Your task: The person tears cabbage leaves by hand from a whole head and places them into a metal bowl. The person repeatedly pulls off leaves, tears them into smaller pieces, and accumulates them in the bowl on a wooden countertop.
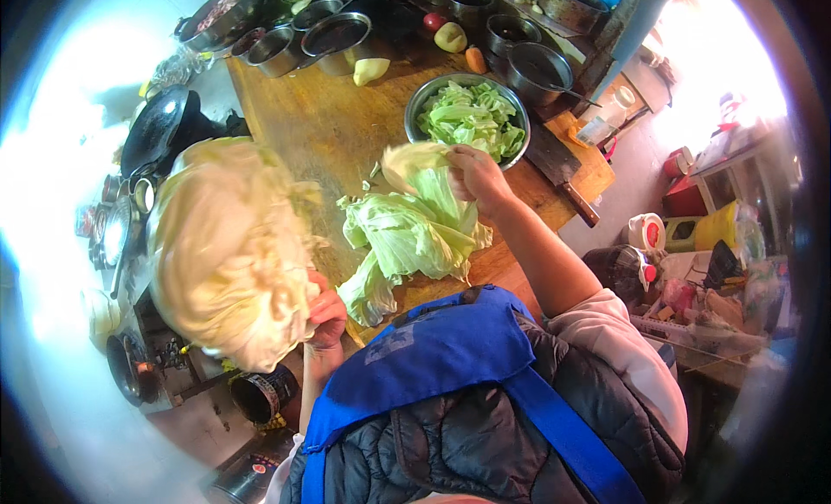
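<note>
A big, pale cabbage head [227, 253], smeared by motion, is held up over the table's left edge. My left hand [325, 313] grips it low on its right side, fingers closed against the outer leaves. My right hand [479, 177] is closed on the end of a yellowish cabbage leaf [415, 163]. Below that leaf, several loose green leaves [407, 231] lie heaped on the wooden table. A metal bowl [410, 123] with torn or cut green leaves stands just beyond my right hand.
To the right of the bowl, a cleaver [554, 158] lies on the wooden table [299, 114]. Pots [338, 38], a peeled pale vegetable [370, 70], a carrot [476, 60] and a red vegetable [434, 22] line the far side. A wok [156, 127] stands left of the table.
</note>
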{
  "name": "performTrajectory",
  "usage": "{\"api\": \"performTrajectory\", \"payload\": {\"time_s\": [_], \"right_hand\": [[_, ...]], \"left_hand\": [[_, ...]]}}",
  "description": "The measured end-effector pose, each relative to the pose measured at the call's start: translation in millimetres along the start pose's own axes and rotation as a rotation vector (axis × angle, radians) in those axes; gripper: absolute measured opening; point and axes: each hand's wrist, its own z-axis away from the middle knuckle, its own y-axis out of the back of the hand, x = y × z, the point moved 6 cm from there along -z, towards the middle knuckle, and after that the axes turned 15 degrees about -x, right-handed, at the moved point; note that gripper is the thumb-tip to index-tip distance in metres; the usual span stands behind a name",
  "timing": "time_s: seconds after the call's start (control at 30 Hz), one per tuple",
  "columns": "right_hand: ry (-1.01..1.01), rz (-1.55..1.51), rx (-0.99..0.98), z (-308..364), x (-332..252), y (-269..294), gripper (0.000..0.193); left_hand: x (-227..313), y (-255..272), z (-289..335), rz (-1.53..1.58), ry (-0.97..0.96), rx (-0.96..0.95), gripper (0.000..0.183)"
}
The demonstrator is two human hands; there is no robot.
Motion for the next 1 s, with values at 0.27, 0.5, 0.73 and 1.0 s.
{"api": "performTrajectory", "payload": {"time_s": [0.27,0.5,0.73,1.0], "right_hand": [[0.076,0.149,-0.076,28,-13,-13,0.010],[0.287,0.526,-0.153,46,1,-73,0.013],[0.384,1.046,-0.071,65,-3,-73,0.015],[0.483,1.397,-0.330,70,-19,-121,0.038]], "left_hand": [[20,-28,-25,-0.592,-0.013,-0.065,0.064],[5,-3,-54,-0.915,0.139,0.009,0.083],[1,-11,-52,-2.120,0.282,0.153,0.079],[4,-1,-36,-0.515,-0.048,-0.152,0.069]]}}
